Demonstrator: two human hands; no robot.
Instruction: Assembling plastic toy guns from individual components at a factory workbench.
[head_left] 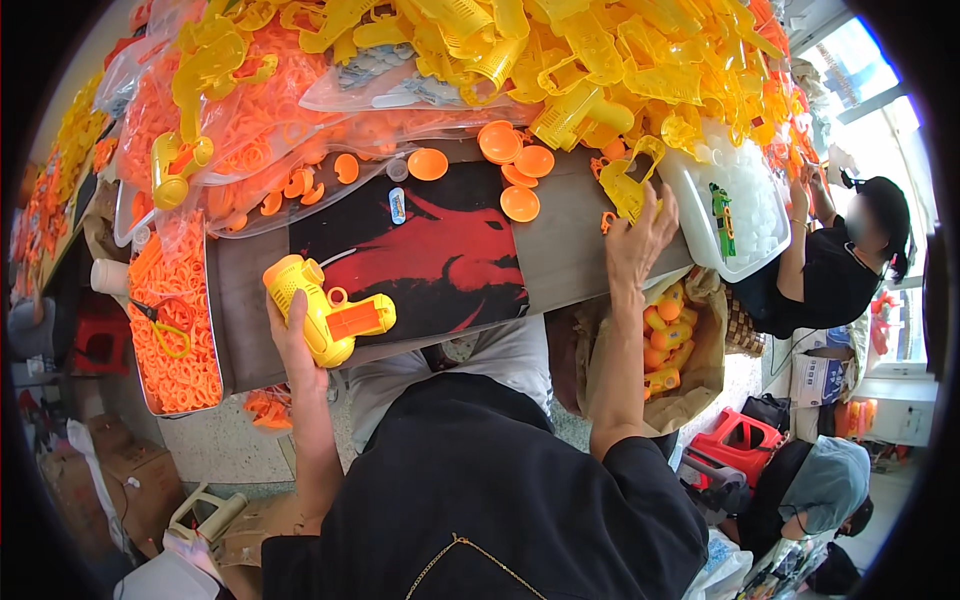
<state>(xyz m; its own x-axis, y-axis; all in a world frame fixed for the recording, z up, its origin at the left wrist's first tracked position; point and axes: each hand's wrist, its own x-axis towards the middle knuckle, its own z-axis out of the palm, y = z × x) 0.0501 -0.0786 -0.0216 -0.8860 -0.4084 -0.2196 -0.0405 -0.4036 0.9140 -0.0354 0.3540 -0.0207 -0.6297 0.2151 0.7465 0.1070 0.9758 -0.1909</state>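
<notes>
My left hand grips a chunky yellow plastic toy body with a vented round end, an orange insert and a small orange ring. It is held over the near edge of the table, left of my lap. To the right, my right hand reaches over the table with its fingers apart. Just beyond those fingers lies a hollow yellow half shell; whether they touch it I cannot tell. A small orange part sits beside it. Several orange cups lie on the table between my hands.
Yellow shells heap along the back, beside bagged orange parts. An orange-filled tray stands left, with cutters on it. At right are a white tub, a paper sack of finished-looking toys, and a co-worker.
</notes>
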